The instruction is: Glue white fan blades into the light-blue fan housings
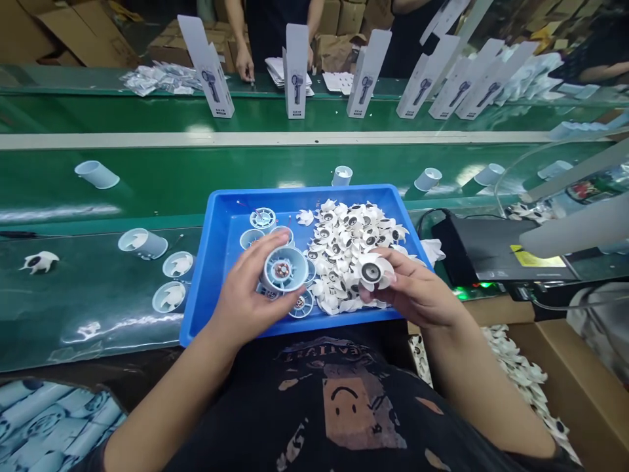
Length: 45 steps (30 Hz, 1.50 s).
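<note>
My left hand (pixel 250 292) is wrapped round a light-blue fan housing (pixel 286 269), its open end facing me and a copper motor coil showing inside. In my right hand (pixel 417 285) a white fan impeller (pixel 372 271) is pinched by its blades, its dark hub ring turned towards me. The two parts are held apart above a blue tray (pixel 295 195). Beneath my right hand lies a heap of white impellers (pixel 344 236). Several light-blue housings (pixel 263 217) stand in the left half of the tray, partly hidden by my left hand.
Left of the tray are housings with impellers inside (pixel 142 243) and a loose impeller (pixel 39 262). More housings (pixel 97 174) lie on the green conveyor (pixel 236 164). Printed boxes (pixel 295 72) stand beyond it, near another person's hand (pixel 244 63). At right are a black device (pixel 491 249) and a carton (pixel 570 360) of impellers.
</note>
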Motion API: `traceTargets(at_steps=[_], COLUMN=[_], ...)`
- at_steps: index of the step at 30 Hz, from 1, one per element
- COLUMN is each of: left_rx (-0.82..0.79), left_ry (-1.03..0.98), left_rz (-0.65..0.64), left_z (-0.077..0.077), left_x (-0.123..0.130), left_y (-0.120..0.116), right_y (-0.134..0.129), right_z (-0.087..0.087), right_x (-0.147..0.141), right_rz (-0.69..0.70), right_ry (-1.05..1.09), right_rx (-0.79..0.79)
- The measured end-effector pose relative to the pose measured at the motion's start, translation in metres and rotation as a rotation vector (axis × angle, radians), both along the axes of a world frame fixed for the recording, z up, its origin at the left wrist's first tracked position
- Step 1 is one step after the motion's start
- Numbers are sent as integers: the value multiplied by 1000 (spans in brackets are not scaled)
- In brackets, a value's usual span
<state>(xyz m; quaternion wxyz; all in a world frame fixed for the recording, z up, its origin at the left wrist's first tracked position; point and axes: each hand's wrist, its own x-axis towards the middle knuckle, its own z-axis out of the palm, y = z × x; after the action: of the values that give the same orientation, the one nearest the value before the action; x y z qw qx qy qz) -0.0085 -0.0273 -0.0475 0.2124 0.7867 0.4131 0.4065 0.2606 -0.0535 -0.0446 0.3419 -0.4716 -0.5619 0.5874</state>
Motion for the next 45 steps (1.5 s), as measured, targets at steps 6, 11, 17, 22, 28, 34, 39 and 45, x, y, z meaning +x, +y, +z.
traceTargets(at_steps=[6,11,17,22,28,34,39,45], left_rx=[-51,26,143,247,219,170,123,143], left_ry=[209,269,280,230,205,301,367,360], left_rz=[-181,-195,-218,-160,-91,-83,-201,-275], left_z=[1,1,6,6,11,15,23,28], left_x=[14,22,28,33,29,21,24,37], left_y=[-6,-7,-11,-14,-13,-7,5,13], right_y=[-15,-12,-15,-9,0,-2,-3,-6], right_z=[-2,1,20,28,20,9,6,8], right_x=[-25,-27,-41,-53,-37,-27,-19,-22], right_rz=[-61,-65,-52,13,194,141,135,-91], right_ry=[334,337,-145,-538,-370,-570,-613,-571], right_rx=[-131,-66,402,809,798,996,1085,1101])
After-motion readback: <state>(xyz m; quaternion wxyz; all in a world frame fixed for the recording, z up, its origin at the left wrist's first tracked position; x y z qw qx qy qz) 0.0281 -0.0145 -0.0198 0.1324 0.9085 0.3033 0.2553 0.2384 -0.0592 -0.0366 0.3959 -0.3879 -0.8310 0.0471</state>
